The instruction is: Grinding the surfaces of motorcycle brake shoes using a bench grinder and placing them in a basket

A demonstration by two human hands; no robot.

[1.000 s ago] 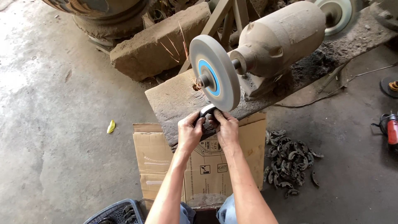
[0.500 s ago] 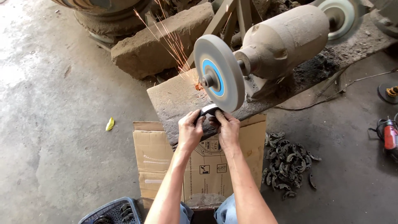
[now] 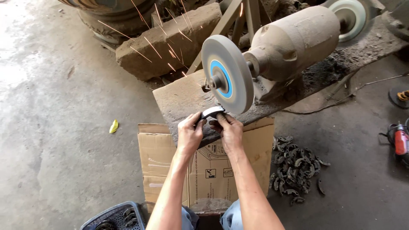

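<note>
My left hand (image 3: 189, 133) and my right hand (image 3: 230, 130) both grip a small curved metal piece (image 3: 211, 112), dark with a bright ground edge. They press it against the lower rim of a grey grinding wheel (image 3: 226, 73) with a blue centre. The wheel sits on a dusty bench grinder motor (image 3: 294, 40) that stands on a rough slab (image 3: 183, 100). Sparks (image 3: 157, 44) fly up and to the left from the wheel.
A flattened cardboard box (image 3: 162, 157) lies under my arms. To the right a pile of several curved metal pieces (image 3: 296, 164) rests on the concrete. A blue basket (image 3: 113, 217) holds more at the bottom left. A red power tool (image 3: 400, 142) lies far right; a stone block (image 3: 170, 38) lies behind.
The piece stays pressed to the wheel by both hands. The sparks have grown and spread farther up and left. The view has shifted slightly.
</note>
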